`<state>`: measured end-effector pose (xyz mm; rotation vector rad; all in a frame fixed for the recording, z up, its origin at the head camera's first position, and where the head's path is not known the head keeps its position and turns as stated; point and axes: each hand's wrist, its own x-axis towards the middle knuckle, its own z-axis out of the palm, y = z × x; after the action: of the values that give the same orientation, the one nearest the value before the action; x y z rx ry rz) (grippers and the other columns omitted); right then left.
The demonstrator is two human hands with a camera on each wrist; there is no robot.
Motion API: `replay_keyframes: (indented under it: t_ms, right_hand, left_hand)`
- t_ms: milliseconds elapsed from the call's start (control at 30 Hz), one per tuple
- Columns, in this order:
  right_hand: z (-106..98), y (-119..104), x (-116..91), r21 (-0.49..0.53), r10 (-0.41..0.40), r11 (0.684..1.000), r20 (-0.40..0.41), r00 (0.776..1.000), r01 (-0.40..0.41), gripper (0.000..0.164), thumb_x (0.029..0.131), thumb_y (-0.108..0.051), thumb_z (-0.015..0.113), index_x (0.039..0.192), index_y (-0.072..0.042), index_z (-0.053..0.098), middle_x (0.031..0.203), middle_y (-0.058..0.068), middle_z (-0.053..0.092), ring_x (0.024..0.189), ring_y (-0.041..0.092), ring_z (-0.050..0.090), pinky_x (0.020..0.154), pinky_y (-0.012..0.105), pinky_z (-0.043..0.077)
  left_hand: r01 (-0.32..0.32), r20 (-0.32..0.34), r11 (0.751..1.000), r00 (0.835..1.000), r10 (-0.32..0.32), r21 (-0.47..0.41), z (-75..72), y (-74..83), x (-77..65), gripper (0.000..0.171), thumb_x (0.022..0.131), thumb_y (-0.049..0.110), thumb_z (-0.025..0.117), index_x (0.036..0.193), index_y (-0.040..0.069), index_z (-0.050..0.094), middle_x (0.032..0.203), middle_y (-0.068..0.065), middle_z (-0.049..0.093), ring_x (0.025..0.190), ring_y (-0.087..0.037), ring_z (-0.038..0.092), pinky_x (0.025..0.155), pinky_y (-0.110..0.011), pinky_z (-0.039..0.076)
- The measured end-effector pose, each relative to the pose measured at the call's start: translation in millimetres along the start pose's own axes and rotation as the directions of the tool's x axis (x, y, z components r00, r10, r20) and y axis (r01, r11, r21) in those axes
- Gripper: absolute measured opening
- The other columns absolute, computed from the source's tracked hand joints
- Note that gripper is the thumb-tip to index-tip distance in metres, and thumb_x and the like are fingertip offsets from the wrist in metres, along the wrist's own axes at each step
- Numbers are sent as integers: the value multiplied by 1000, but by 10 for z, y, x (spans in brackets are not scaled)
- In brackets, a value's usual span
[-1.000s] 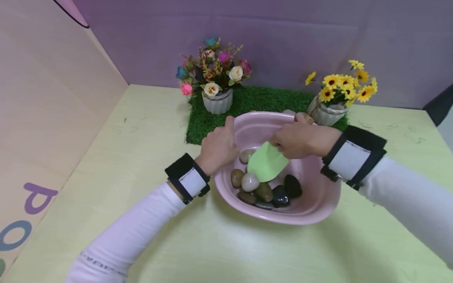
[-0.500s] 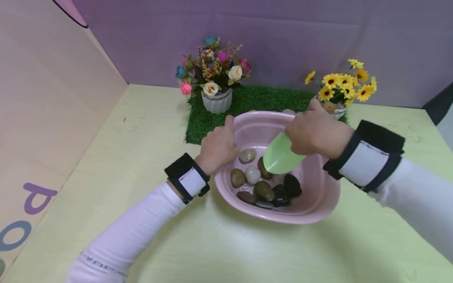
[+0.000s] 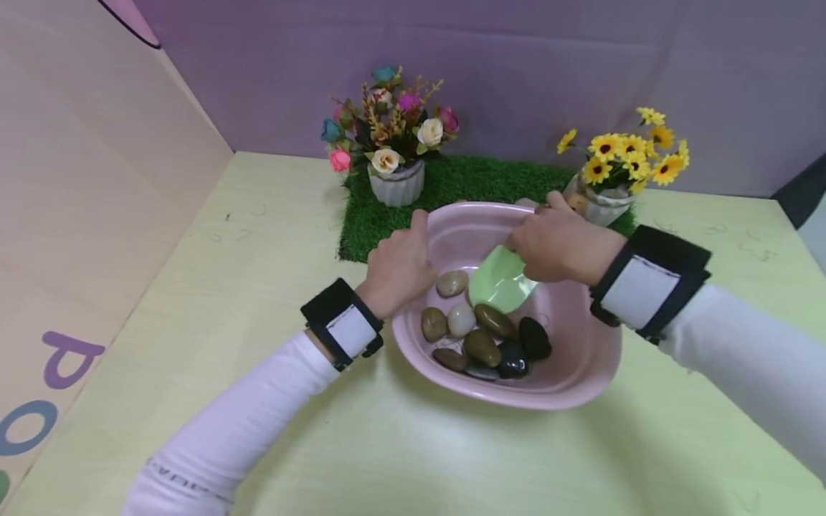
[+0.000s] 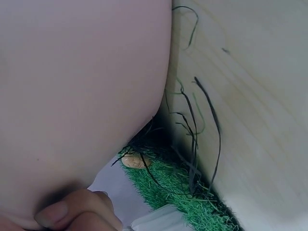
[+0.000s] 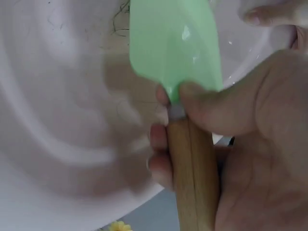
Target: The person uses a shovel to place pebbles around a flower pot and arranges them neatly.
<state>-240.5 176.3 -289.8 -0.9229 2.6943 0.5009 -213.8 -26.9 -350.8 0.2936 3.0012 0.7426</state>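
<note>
My left hand (image 3: 399, 269) grips the left rim of a pink basin (image 3: 584, 351), its fingers curled under the edge in the left wrist view. Inside, my right hand (image 3: 560, 242) holds a small shovel (image 3: 502, 279) with a light-green blade and a wooden handle (image 5: 192, 168). The thumb lies over the neck of the blade, the other fingers wrap the handle. The blade slopes down into the basin, its tip right behind an oblong brown stone (image 3: 495, 322). A white stone (image 3: 461, 320), a black stone (image 3: 534, 338) and several others lie around on the basin floor.
Behind the basin, a green turf mat (image 3: 497, 175) bears a pot of mixed flowers (image 3: 396, 185) and a pot of yellow flowers (image 3: 600, 204). Another stone (image 4: 135, 160) lies on the mat. Dark strands (image 4: 211, 115) are scattered on the table.
My right hand drew the shovel up and right, then brought it back down left among the stones. The white stone came off the blade's tip. My left hand stays on the rim.
</note>
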Motion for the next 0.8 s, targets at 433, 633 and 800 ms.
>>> replay_keyframes:
  t_ms: [433, 633, 800]
  right_hand:
    - [1, -54, 35, 162, -96, 985, 266, 959, 53, 23, 80, -4, 52, 63, -17, 43, 62, -2, 35, 61, 15, 38, 84, 47, 27]
    - [16, -98, 33, 227, -161, 969, 290, 943, 96, 24, 86, -7, 51, 65, -19, 47, 63, -3, 38, 63, 14, 43, 89, 52, 29]
    - [43, -87, 39, 290, -254, 943, 307, 917, 164, 26, 87, -9, 53, 65, -20, 44, 62, -6, 37, 61, 12, 43, 86, 50, 34]
  left_hand:
    - [9, 5, 1000, 1000, -9, -13, -11, -1, 7, 58, 83, 4, 61, 136, 6, 36, 89, -18, 67, 67, -32, 66, 48, -36, 49]
    - [-3, 12, 999, 1000, 3, -32, -14, -12, 4, 56, 83, 4, 60, 134, 7, 37, 86, -16, 66, 64, -30, 64, 47, -35, 48]
    - [-9, 14, 999, 1000, 10, -36, -15, -16, 3, 55, 83, 4, 59, 134, 7, 37, 84, -15, 65, 63, -30, 63, 46, -35, 46]
